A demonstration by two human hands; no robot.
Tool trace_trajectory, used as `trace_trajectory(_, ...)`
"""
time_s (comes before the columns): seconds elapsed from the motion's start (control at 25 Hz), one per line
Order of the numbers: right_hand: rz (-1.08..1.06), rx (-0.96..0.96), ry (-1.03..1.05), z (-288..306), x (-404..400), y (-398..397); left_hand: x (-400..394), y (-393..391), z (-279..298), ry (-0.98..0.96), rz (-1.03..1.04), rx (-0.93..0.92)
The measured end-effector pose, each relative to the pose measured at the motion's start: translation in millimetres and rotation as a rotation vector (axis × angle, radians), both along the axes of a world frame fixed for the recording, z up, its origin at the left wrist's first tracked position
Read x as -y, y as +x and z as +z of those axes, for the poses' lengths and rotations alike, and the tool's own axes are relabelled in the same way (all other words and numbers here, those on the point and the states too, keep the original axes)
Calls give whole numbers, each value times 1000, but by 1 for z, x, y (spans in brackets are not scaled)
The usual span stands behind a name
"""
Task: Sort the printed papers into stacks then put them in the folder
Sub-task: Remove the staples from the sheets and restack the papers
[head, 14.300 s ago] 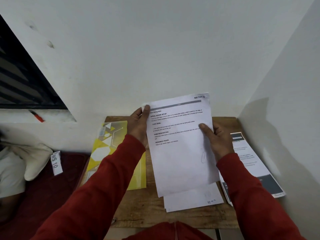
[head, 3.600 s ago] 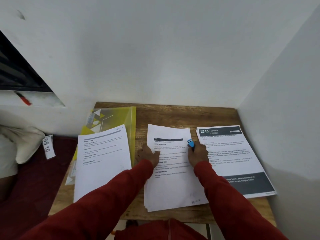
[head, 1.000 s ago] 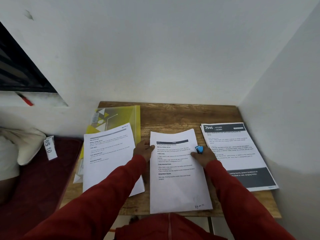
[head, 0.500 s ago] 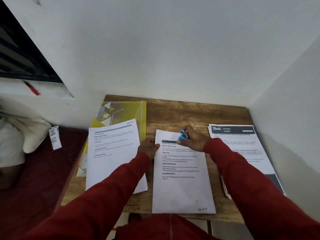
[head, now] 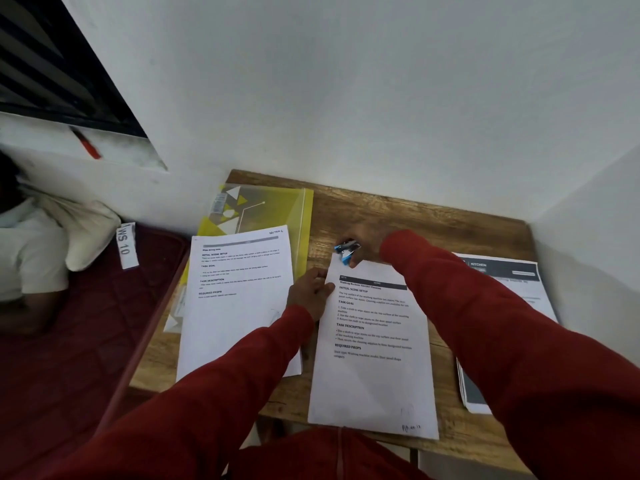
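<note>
I see three lots of printed papers on the wooden table. The middle stack lies in front of me, its near edge at the table's front edge. My right hand is at this stack's far left corner, fingers curled round a small blue stapler whose mouth sits at the corner of the sheets. I cannot tell whether the stapler is pressed shut. My left hand rests on the stack's left edge, fingers fairly straight and touching the paper, gripping nothing.

The left stack lies just beside the middle one, headed "Section C" at its top right. It overlaps the yellow folder, which lies flat beneath it, its far end and right edge uncovered. The folder's far end is close to the wall.

The right stack, with a dark header reading "Kitchen", lies near the right wall and is largely hidden by my right sleeve.

To the left of the table I note a maroon mattress, a white tag marked "WS 10", and a pale pillow.
</note>
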State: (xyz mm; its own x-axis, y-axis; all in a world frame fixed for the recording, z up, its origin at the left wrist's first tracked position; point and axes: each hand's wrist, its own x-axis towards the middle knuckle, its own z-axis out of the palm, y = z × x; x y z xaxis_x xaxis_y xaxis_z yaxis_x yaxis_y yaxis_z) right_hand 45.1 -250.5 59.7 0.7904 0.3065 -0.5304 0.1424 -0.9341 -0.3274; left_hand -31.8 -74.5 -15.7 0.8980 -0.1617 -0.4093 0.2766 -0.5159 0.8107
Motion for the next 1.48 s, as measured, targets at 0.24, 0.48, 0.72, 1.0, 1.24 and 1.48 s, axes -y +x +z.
trace_trajectory(0.24,80,7,-29,8,0,10,-1,-1,-1,-3,-20,-13)
trace_trajectory(0.48,125,-59,-86,23,-7,9,-1,0,1,-20,-10,-28)
trace_trajectory(0.72,172,-62,-85,7,-6,18,0,0,2,-15,-11,-27)
trace_trajectory(1.0,111,-47,-96,32,-3,9,-2,2,1,1,-20,-9)
trace_trajectory(1.24,80,-52,-133,-1,2,18,-2,2,1,-9,-12,-17)
trace_trajectory(1.48,49,-21,-109,-9,-2,24,-2,1,1,-5,-35,-7)
